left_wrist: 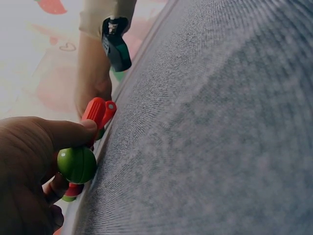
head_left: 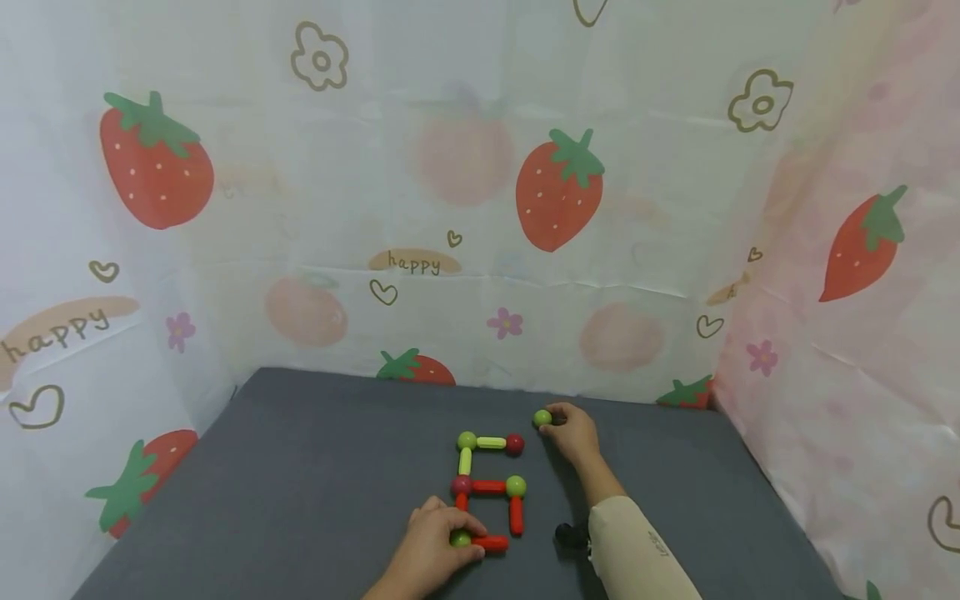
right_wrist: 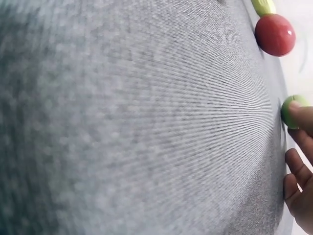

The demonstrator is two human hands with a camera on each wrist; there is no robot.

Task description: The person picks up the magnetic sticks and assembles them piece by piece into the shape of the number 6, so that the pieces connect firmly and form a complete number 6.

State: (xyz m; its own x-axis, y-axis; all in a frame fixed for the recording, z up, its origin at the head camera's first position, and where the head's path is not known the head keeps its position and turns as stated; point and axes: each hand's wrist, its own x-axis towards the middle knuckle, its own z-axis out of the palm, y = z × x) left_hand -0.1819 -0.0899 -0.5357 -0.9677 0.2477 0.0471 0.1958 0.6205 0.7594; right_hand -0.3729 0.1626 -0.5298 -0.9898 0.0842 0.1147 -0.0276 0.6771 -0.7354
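Observation:
A figure of magnetic rods and balls lies on the grey table. Its upper part has yellow-green rods (head_left: 491, 443), a green ball (head_left: 467, 441) and a red ball (head_left: 514, 444). Red rods (head_left: 489, 487) make up the lower part, with a dark red ball (head_left: 462, 485) and another green ball (head_left: 516, 486). At the lower left corner my left hand (head_left: 433, 542) grips a green ball (left_wrist: 77, 165), a fingertip against the red rod (left_wrist: 94, 110) joined to it. Farther back, right of the figure, my right hand (head_left: 574, 433) pinches a loose green ball (head_left: 542, 418) between thumb and fingers.
A black wrist device (head_left: 572, 536) hangs by the right sleeve (head_left: 637, 550), close to the table. Behind and at both sides of the table (head_left: 315, 467) hangs a pale curtain (head_left: 337, 192) printed with strawberries.

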